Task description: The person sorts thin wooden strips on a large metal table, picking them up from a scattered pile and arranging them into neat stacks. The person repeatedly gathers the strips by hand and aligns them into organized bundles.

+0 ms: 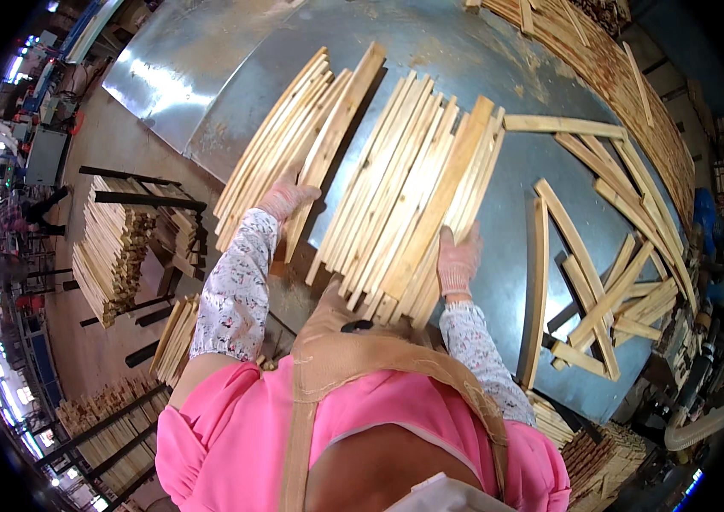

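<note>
Two groups of pale wooden strips lie side by side on a grey metal tabletop. My left hand (288, 196), in a pinkish glove, is closed on a wider wooden strip (341, 119) at the right edge of the left group (272, 128). The larger middle group (392, 171) slants away from me, its near ends uneven and close to my apron. At that group's lower right, my right hand (458, 260), also gloved, grips the ends of a few strips (481, 175) between thumb and fingers. Some of its fingers are hidden.
Loose, crossed wooden pieces (592, 290) cover the right of the metal table (447, 60). A wooden board surface (627, 85) with scraps borders the far right. Stacked strips (110, 247) rest on a dark-barred rack at left, with more stacks (114, 431) at lower left.
</note>
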The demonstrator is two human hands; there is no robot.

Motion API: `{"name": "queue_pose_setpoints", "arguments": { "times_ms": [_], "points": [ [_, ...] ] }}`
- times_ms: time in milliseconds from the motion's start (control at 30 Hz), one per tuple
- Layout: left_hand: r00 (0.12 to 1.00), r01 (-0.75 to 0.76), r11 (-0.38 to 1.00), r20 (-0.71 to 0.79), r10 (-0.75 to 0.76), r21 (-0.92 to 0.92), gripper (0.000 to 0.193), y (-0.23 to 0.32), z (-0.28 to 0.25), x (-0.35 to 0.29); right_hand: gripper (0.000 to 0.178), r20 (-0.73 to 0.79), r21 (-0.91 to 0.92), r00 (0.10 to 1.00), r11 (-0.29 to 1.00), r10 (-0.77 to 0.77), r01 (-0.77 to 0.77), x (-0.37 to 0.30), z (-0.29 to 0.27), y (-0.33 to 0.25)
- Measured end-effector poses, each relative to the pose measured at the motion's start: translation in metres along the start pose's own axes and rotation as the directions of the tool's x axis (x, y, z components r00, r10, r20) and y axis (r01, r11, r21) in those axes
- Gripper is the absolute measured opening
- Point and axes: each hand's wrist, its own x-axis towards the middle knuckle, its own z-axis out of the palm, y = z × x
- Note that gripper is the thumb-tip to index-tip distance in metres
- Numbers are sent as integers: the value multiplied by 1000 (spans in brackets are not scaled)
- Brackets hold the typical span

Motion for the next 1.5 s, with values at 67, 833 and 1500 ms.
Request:
{"name": "queue_pose_setpoints", "arguments": {
  "times_ms": [67,833,1500],
  "points": [
    [1000,-24,988,18,22,150,101,-2,-17,21,84,-29,22,1000,1000,-5,5,1,12,-16],
    [935,-194,917,-218,281,348,85,81,-362,368,74,-111,72,987,989,-119,127,46,275,-405],
    [633,25,505,-405,660,863,37,365,-339,845,93,81,1,980,983,183,-184,56,284,-424]
  ]
}}
